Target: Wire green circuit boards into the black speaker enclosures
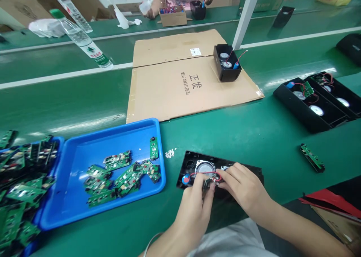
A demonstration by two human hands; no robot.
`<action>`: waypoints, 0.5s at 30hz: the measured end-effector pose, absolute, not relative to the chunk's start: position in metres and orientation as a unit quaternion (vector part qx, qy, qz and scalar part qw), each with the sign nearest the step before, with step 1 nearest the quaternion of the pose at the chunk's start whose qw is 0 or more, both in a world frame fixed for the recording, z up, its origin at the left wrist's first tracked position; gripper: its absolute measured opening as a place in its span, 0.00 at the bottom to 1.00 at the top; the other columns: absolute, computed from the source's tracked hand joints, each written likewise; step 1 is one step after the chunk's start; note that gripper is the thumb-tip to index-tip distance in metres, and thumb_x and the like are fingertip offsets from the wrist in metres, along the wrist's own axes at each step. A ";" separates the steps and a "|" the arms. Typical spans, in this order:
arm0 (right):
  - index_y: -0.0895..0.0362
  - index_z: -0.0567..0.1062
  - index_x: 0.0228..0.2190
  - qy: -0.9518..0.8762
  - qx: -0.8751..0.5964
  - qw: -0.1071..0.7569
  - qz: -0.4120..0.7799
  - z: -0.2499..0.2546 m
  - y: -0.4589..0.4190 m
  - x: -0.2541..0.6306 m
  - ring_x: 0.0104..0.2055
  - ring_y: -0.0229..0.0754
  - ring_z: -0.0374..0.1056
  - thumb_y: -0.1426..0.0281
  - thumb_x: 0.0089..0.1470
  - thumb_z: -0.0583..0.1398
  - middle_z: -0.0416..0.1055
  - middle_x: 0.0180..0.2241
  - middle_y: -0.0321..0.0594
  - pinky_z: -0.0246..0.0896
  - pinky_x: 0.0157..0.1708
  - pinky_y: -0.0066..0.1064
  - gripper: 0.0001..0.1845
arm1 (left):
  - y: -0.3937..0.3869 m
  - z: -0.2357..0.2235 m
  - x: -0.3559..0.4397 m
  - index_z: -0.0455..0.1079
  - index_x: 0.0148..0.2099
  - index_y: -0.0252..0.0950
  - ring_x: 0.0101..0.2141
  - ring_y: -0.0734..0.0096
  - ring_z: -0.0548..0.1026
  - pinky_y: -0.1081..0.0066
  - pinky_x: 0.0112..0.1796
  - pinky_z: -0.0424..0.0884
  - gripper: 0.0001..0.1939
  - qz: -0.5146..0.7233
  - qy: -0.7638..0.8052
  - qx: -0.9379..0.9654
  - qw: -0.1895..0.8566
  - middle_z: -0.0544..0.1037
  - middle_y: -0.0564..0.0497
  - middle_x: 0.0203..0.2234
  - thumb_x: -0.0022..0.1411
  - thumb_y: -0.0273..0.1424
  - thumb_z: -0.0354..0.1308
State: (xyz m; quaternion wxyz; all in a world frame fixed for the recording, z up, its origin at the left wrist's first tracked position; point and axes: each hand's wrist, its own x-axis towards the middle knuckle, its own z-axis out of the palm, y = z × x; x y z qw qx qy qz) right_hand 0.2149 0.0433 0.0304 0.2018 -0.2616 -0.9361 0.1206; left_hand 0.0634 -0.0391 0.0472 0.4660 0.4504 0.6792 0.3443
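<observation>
Above a black housing (221, 161), a small board (208, 182) is gripped by fingers of the left hand (194, 204), a red wire (207, 172) by the right hand (244, 183).

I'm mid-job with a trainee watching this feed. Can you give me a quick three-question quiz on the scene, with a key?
1. True or false: the left hand is inside the blue tray.
2. What stands on the flat cardboard?
A) a water bottle
B) an open black box
C) a yellow bag
3. Fill in: a single circuit board lies by itself on the green table, toward the person's ____ side.

Key:
1. False; it is at the black housing in front of the person.
2. B
3. right
</observation>
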 end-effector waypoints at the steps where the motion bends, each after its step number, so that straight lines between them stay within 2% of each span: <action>1: 0.63 0.70 0.42 -0.937 -0.256 0.203 0.120 0.030 0.044 0.215 0.29 0.39 0.58 0.71 0.62 0.53 0.66 0.27 0.39 0.56 0.29 0.33 0.10 | -0.039 0.047 0.063 0.63 0.41 0.40 0.28 0.67 0.75 0.71 0.32 0.71 0.06 0.345 0.680 0.450 0.465 0.75 0.51 0.27 0.66 0.34 0.46; 15: 0.65 0.72 0.34 -0.941 -0.243 0.228 0.061 0.027 0.044 0.208 0.27 0.40 0.56 0.75 0.61 0.53 0.65 0.24 0.40 0.51 0.27 0.33 0.09 | -0.037 0.044 0.066 0.64 0.36 0.39 0.28 0.68 0.76 0.72 0.31 0.72 0.07 0.365 0.675 0.467 0.440 0.77 0.50 0.27 0.65 0.32 0.47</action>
